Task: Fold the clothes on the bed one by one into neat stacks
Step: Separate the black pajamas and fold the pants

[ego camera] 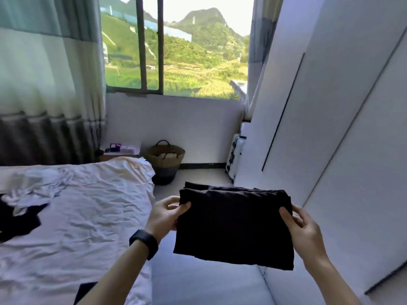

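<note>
A rumpled white bed sheet (88,205) carries loose black and white clothes (19,208) at far left. Beyond the bed's edge, left hand (164,214) and right hand (301,227) each pinch an upper corner of a folded black garment (233,225), held in mid-air; it looks soft, light and floppy, best supported at both sides.

basket (165,160) by wall, suitcase (235,157) nr wardrobe (330,106)

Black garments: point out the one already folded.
The black garment held between the left hand and right hand, off the bed: a flat rectangle. The black piece at far left lies crumpled on the bed.
</note>
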A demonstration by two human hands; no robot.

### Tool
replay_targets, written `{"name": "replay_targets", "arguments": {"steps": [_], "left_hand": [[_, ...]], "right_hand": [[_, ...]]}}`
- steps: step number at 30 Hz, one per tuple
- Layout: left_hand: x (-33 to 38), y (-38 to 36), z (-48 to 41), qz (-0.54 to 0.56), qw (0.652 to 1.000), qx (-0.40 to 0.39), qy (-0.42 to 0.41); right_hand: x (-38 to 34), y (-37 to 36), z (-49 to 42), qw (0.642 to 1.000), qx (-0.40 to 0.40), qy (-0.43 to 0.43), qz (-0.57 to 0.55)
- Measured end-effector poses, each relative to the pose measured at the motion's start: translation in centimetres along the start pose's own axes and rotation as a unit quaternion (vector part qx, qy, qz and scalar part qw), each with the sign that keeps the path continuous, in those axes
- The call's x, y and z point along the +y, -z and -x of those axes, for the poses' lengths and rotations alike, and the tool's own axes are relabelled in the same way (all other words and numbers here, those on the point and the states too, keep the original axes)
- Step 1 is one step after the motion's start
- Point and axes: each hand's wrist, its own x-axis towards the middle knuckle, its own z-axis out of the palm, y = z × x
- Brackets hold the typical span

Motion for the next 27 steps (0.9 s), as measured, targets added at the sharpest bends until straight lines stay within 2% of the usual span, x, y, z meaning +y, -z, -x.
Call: {"name": "replay_targets", "arguments": {"steps": [5,10,15,19,27], "left_hand": [[-7.7,3.5,-3.9,0.014,0.986,0.142,0.091],[-13.9,5.6,-4.7,0.038,0.94,0.294,0.171],[-18.2,6.8,-3.8,0.028,0.878,0.421,0.227],[-20.8,7.7,-4.7,0.043,0.831,0.495,0.249],[-27.0,13.0,-10.1,0.123,0.724,0.595,0.326]], "right_hand": [[6.0,-8.9,-8.4,0.99,-0.129,-0.05,0.026],[10.6,-17.8,-15.1,0.958,-0.267,-0.075,0.071],[13.0,-26.7,-19.1,0.898,-0.406,-0.073,0.152],[13.8,-34.7,-21.4,0.847,-0.487,-0.049,0.208],[16.5,-51.8,-23.5,0.753,-0.581,-0.001,0.31]]}}
